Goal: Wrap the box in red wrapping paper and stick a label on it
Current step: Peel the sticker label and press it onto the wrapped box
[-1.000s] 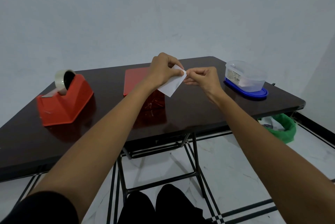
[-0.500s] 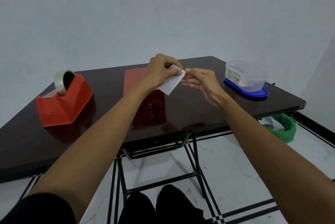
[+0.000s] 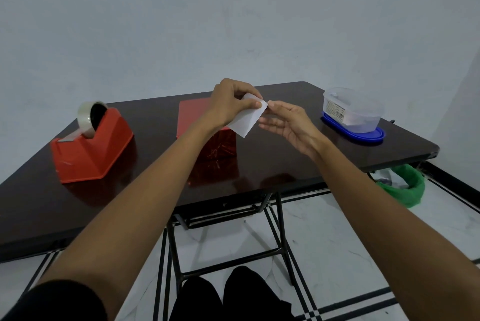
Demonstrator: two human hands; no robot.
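Observation:
A box wrapped in shiny red paper (image 3: 193, 119) stands at the middle of the dark table (image 3: 285, 159), partly hidden behind my left forearm. Above and just right of it, my left hand (image 3: 230, 105) pinches the upper corner of a white label sheet (image 3: 248, 123) between thumb and fingers. My right hand (image 3: 288, 123) is beside the sheet with its fingers spread and relaxed. Its fingertips lie close to the sheet's right edge and upper corner; whether they touch it I cannot tell.
A red tape dispenser (image 3: 89, 144) with a roll of clear tape sits at the table's left. A clear plastic container on a blue lid (image 3: 353, 115) stands at the right. A green bag (image 3: 405, 185) lies on the floor beyond the right edge.
My right hand has let go of the sheet's corner and its fingers have opened out. My left hand still holds the sheet in nearly the same place.

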